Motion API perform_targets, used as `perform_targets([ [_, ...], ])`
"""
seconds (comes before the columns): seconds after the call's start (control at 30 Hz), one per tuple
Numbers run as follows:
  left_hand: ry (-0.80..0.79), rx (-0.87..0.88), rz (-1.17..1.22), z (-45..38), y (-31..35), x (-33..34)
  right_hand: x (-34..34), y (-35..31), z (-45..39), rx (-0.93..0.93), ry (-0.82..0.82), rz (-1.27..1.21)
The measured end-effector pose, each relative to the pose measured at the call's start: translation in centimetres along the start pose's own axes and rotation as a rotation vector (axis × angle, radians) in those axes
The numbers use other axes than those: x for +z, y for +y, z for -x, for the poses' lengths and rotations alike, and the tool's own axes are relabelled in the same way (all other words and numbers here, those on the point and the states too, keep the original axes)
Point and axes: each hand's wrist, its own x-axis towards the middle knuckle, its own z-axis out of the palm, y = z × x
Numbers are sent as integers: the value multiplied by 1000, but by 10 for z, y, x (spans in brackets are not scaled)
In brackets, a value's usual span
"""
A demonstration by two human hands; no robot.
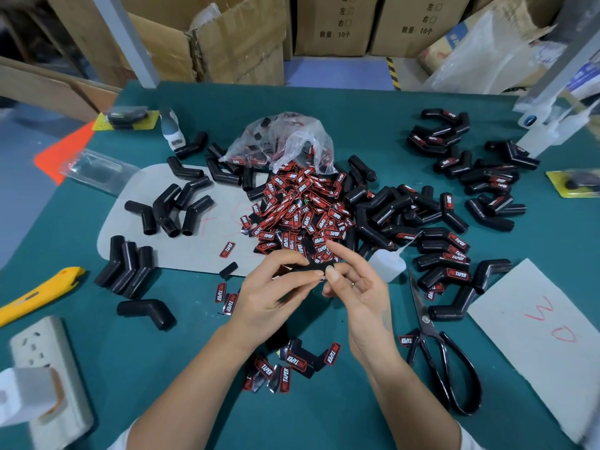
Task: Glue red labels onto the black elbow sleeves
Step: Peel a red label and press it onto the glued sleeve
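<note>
Two bare hands meet above a teal desk (324, 414). The left hand (276, 290) and the right hand (354, 287) together pinch one small black piece (313, 267) between their fingertips, held level between the two hands; whether it is a label seen from the back cannot be told. Just beyond the hands lies a heap of red labels (302, 212) spilling from a clear plastic bag (285, 141). Unlabelled black elbow sleeves (168, 206) lie to the left on a grey mat (201, 254); labelled sleeves (454, 251) are piled to the right. A glue bottle (388, 263) lies just beside the right hand, scissors (435, 349) nearer the right forearm
</note>
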Motion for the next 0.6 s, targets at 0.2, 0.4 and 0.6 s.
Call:
perform_targets([
  [0.2,4,71,-77,0,-2,-1,1,1,1,-1,5,-9],
  [0.4,-16,145,-169,-1,-5,-1,1,1,1,13,12,-29],
  [0.6,-28,141,-157,-3,-3,-2,0,0,1,12,5,-16],
])
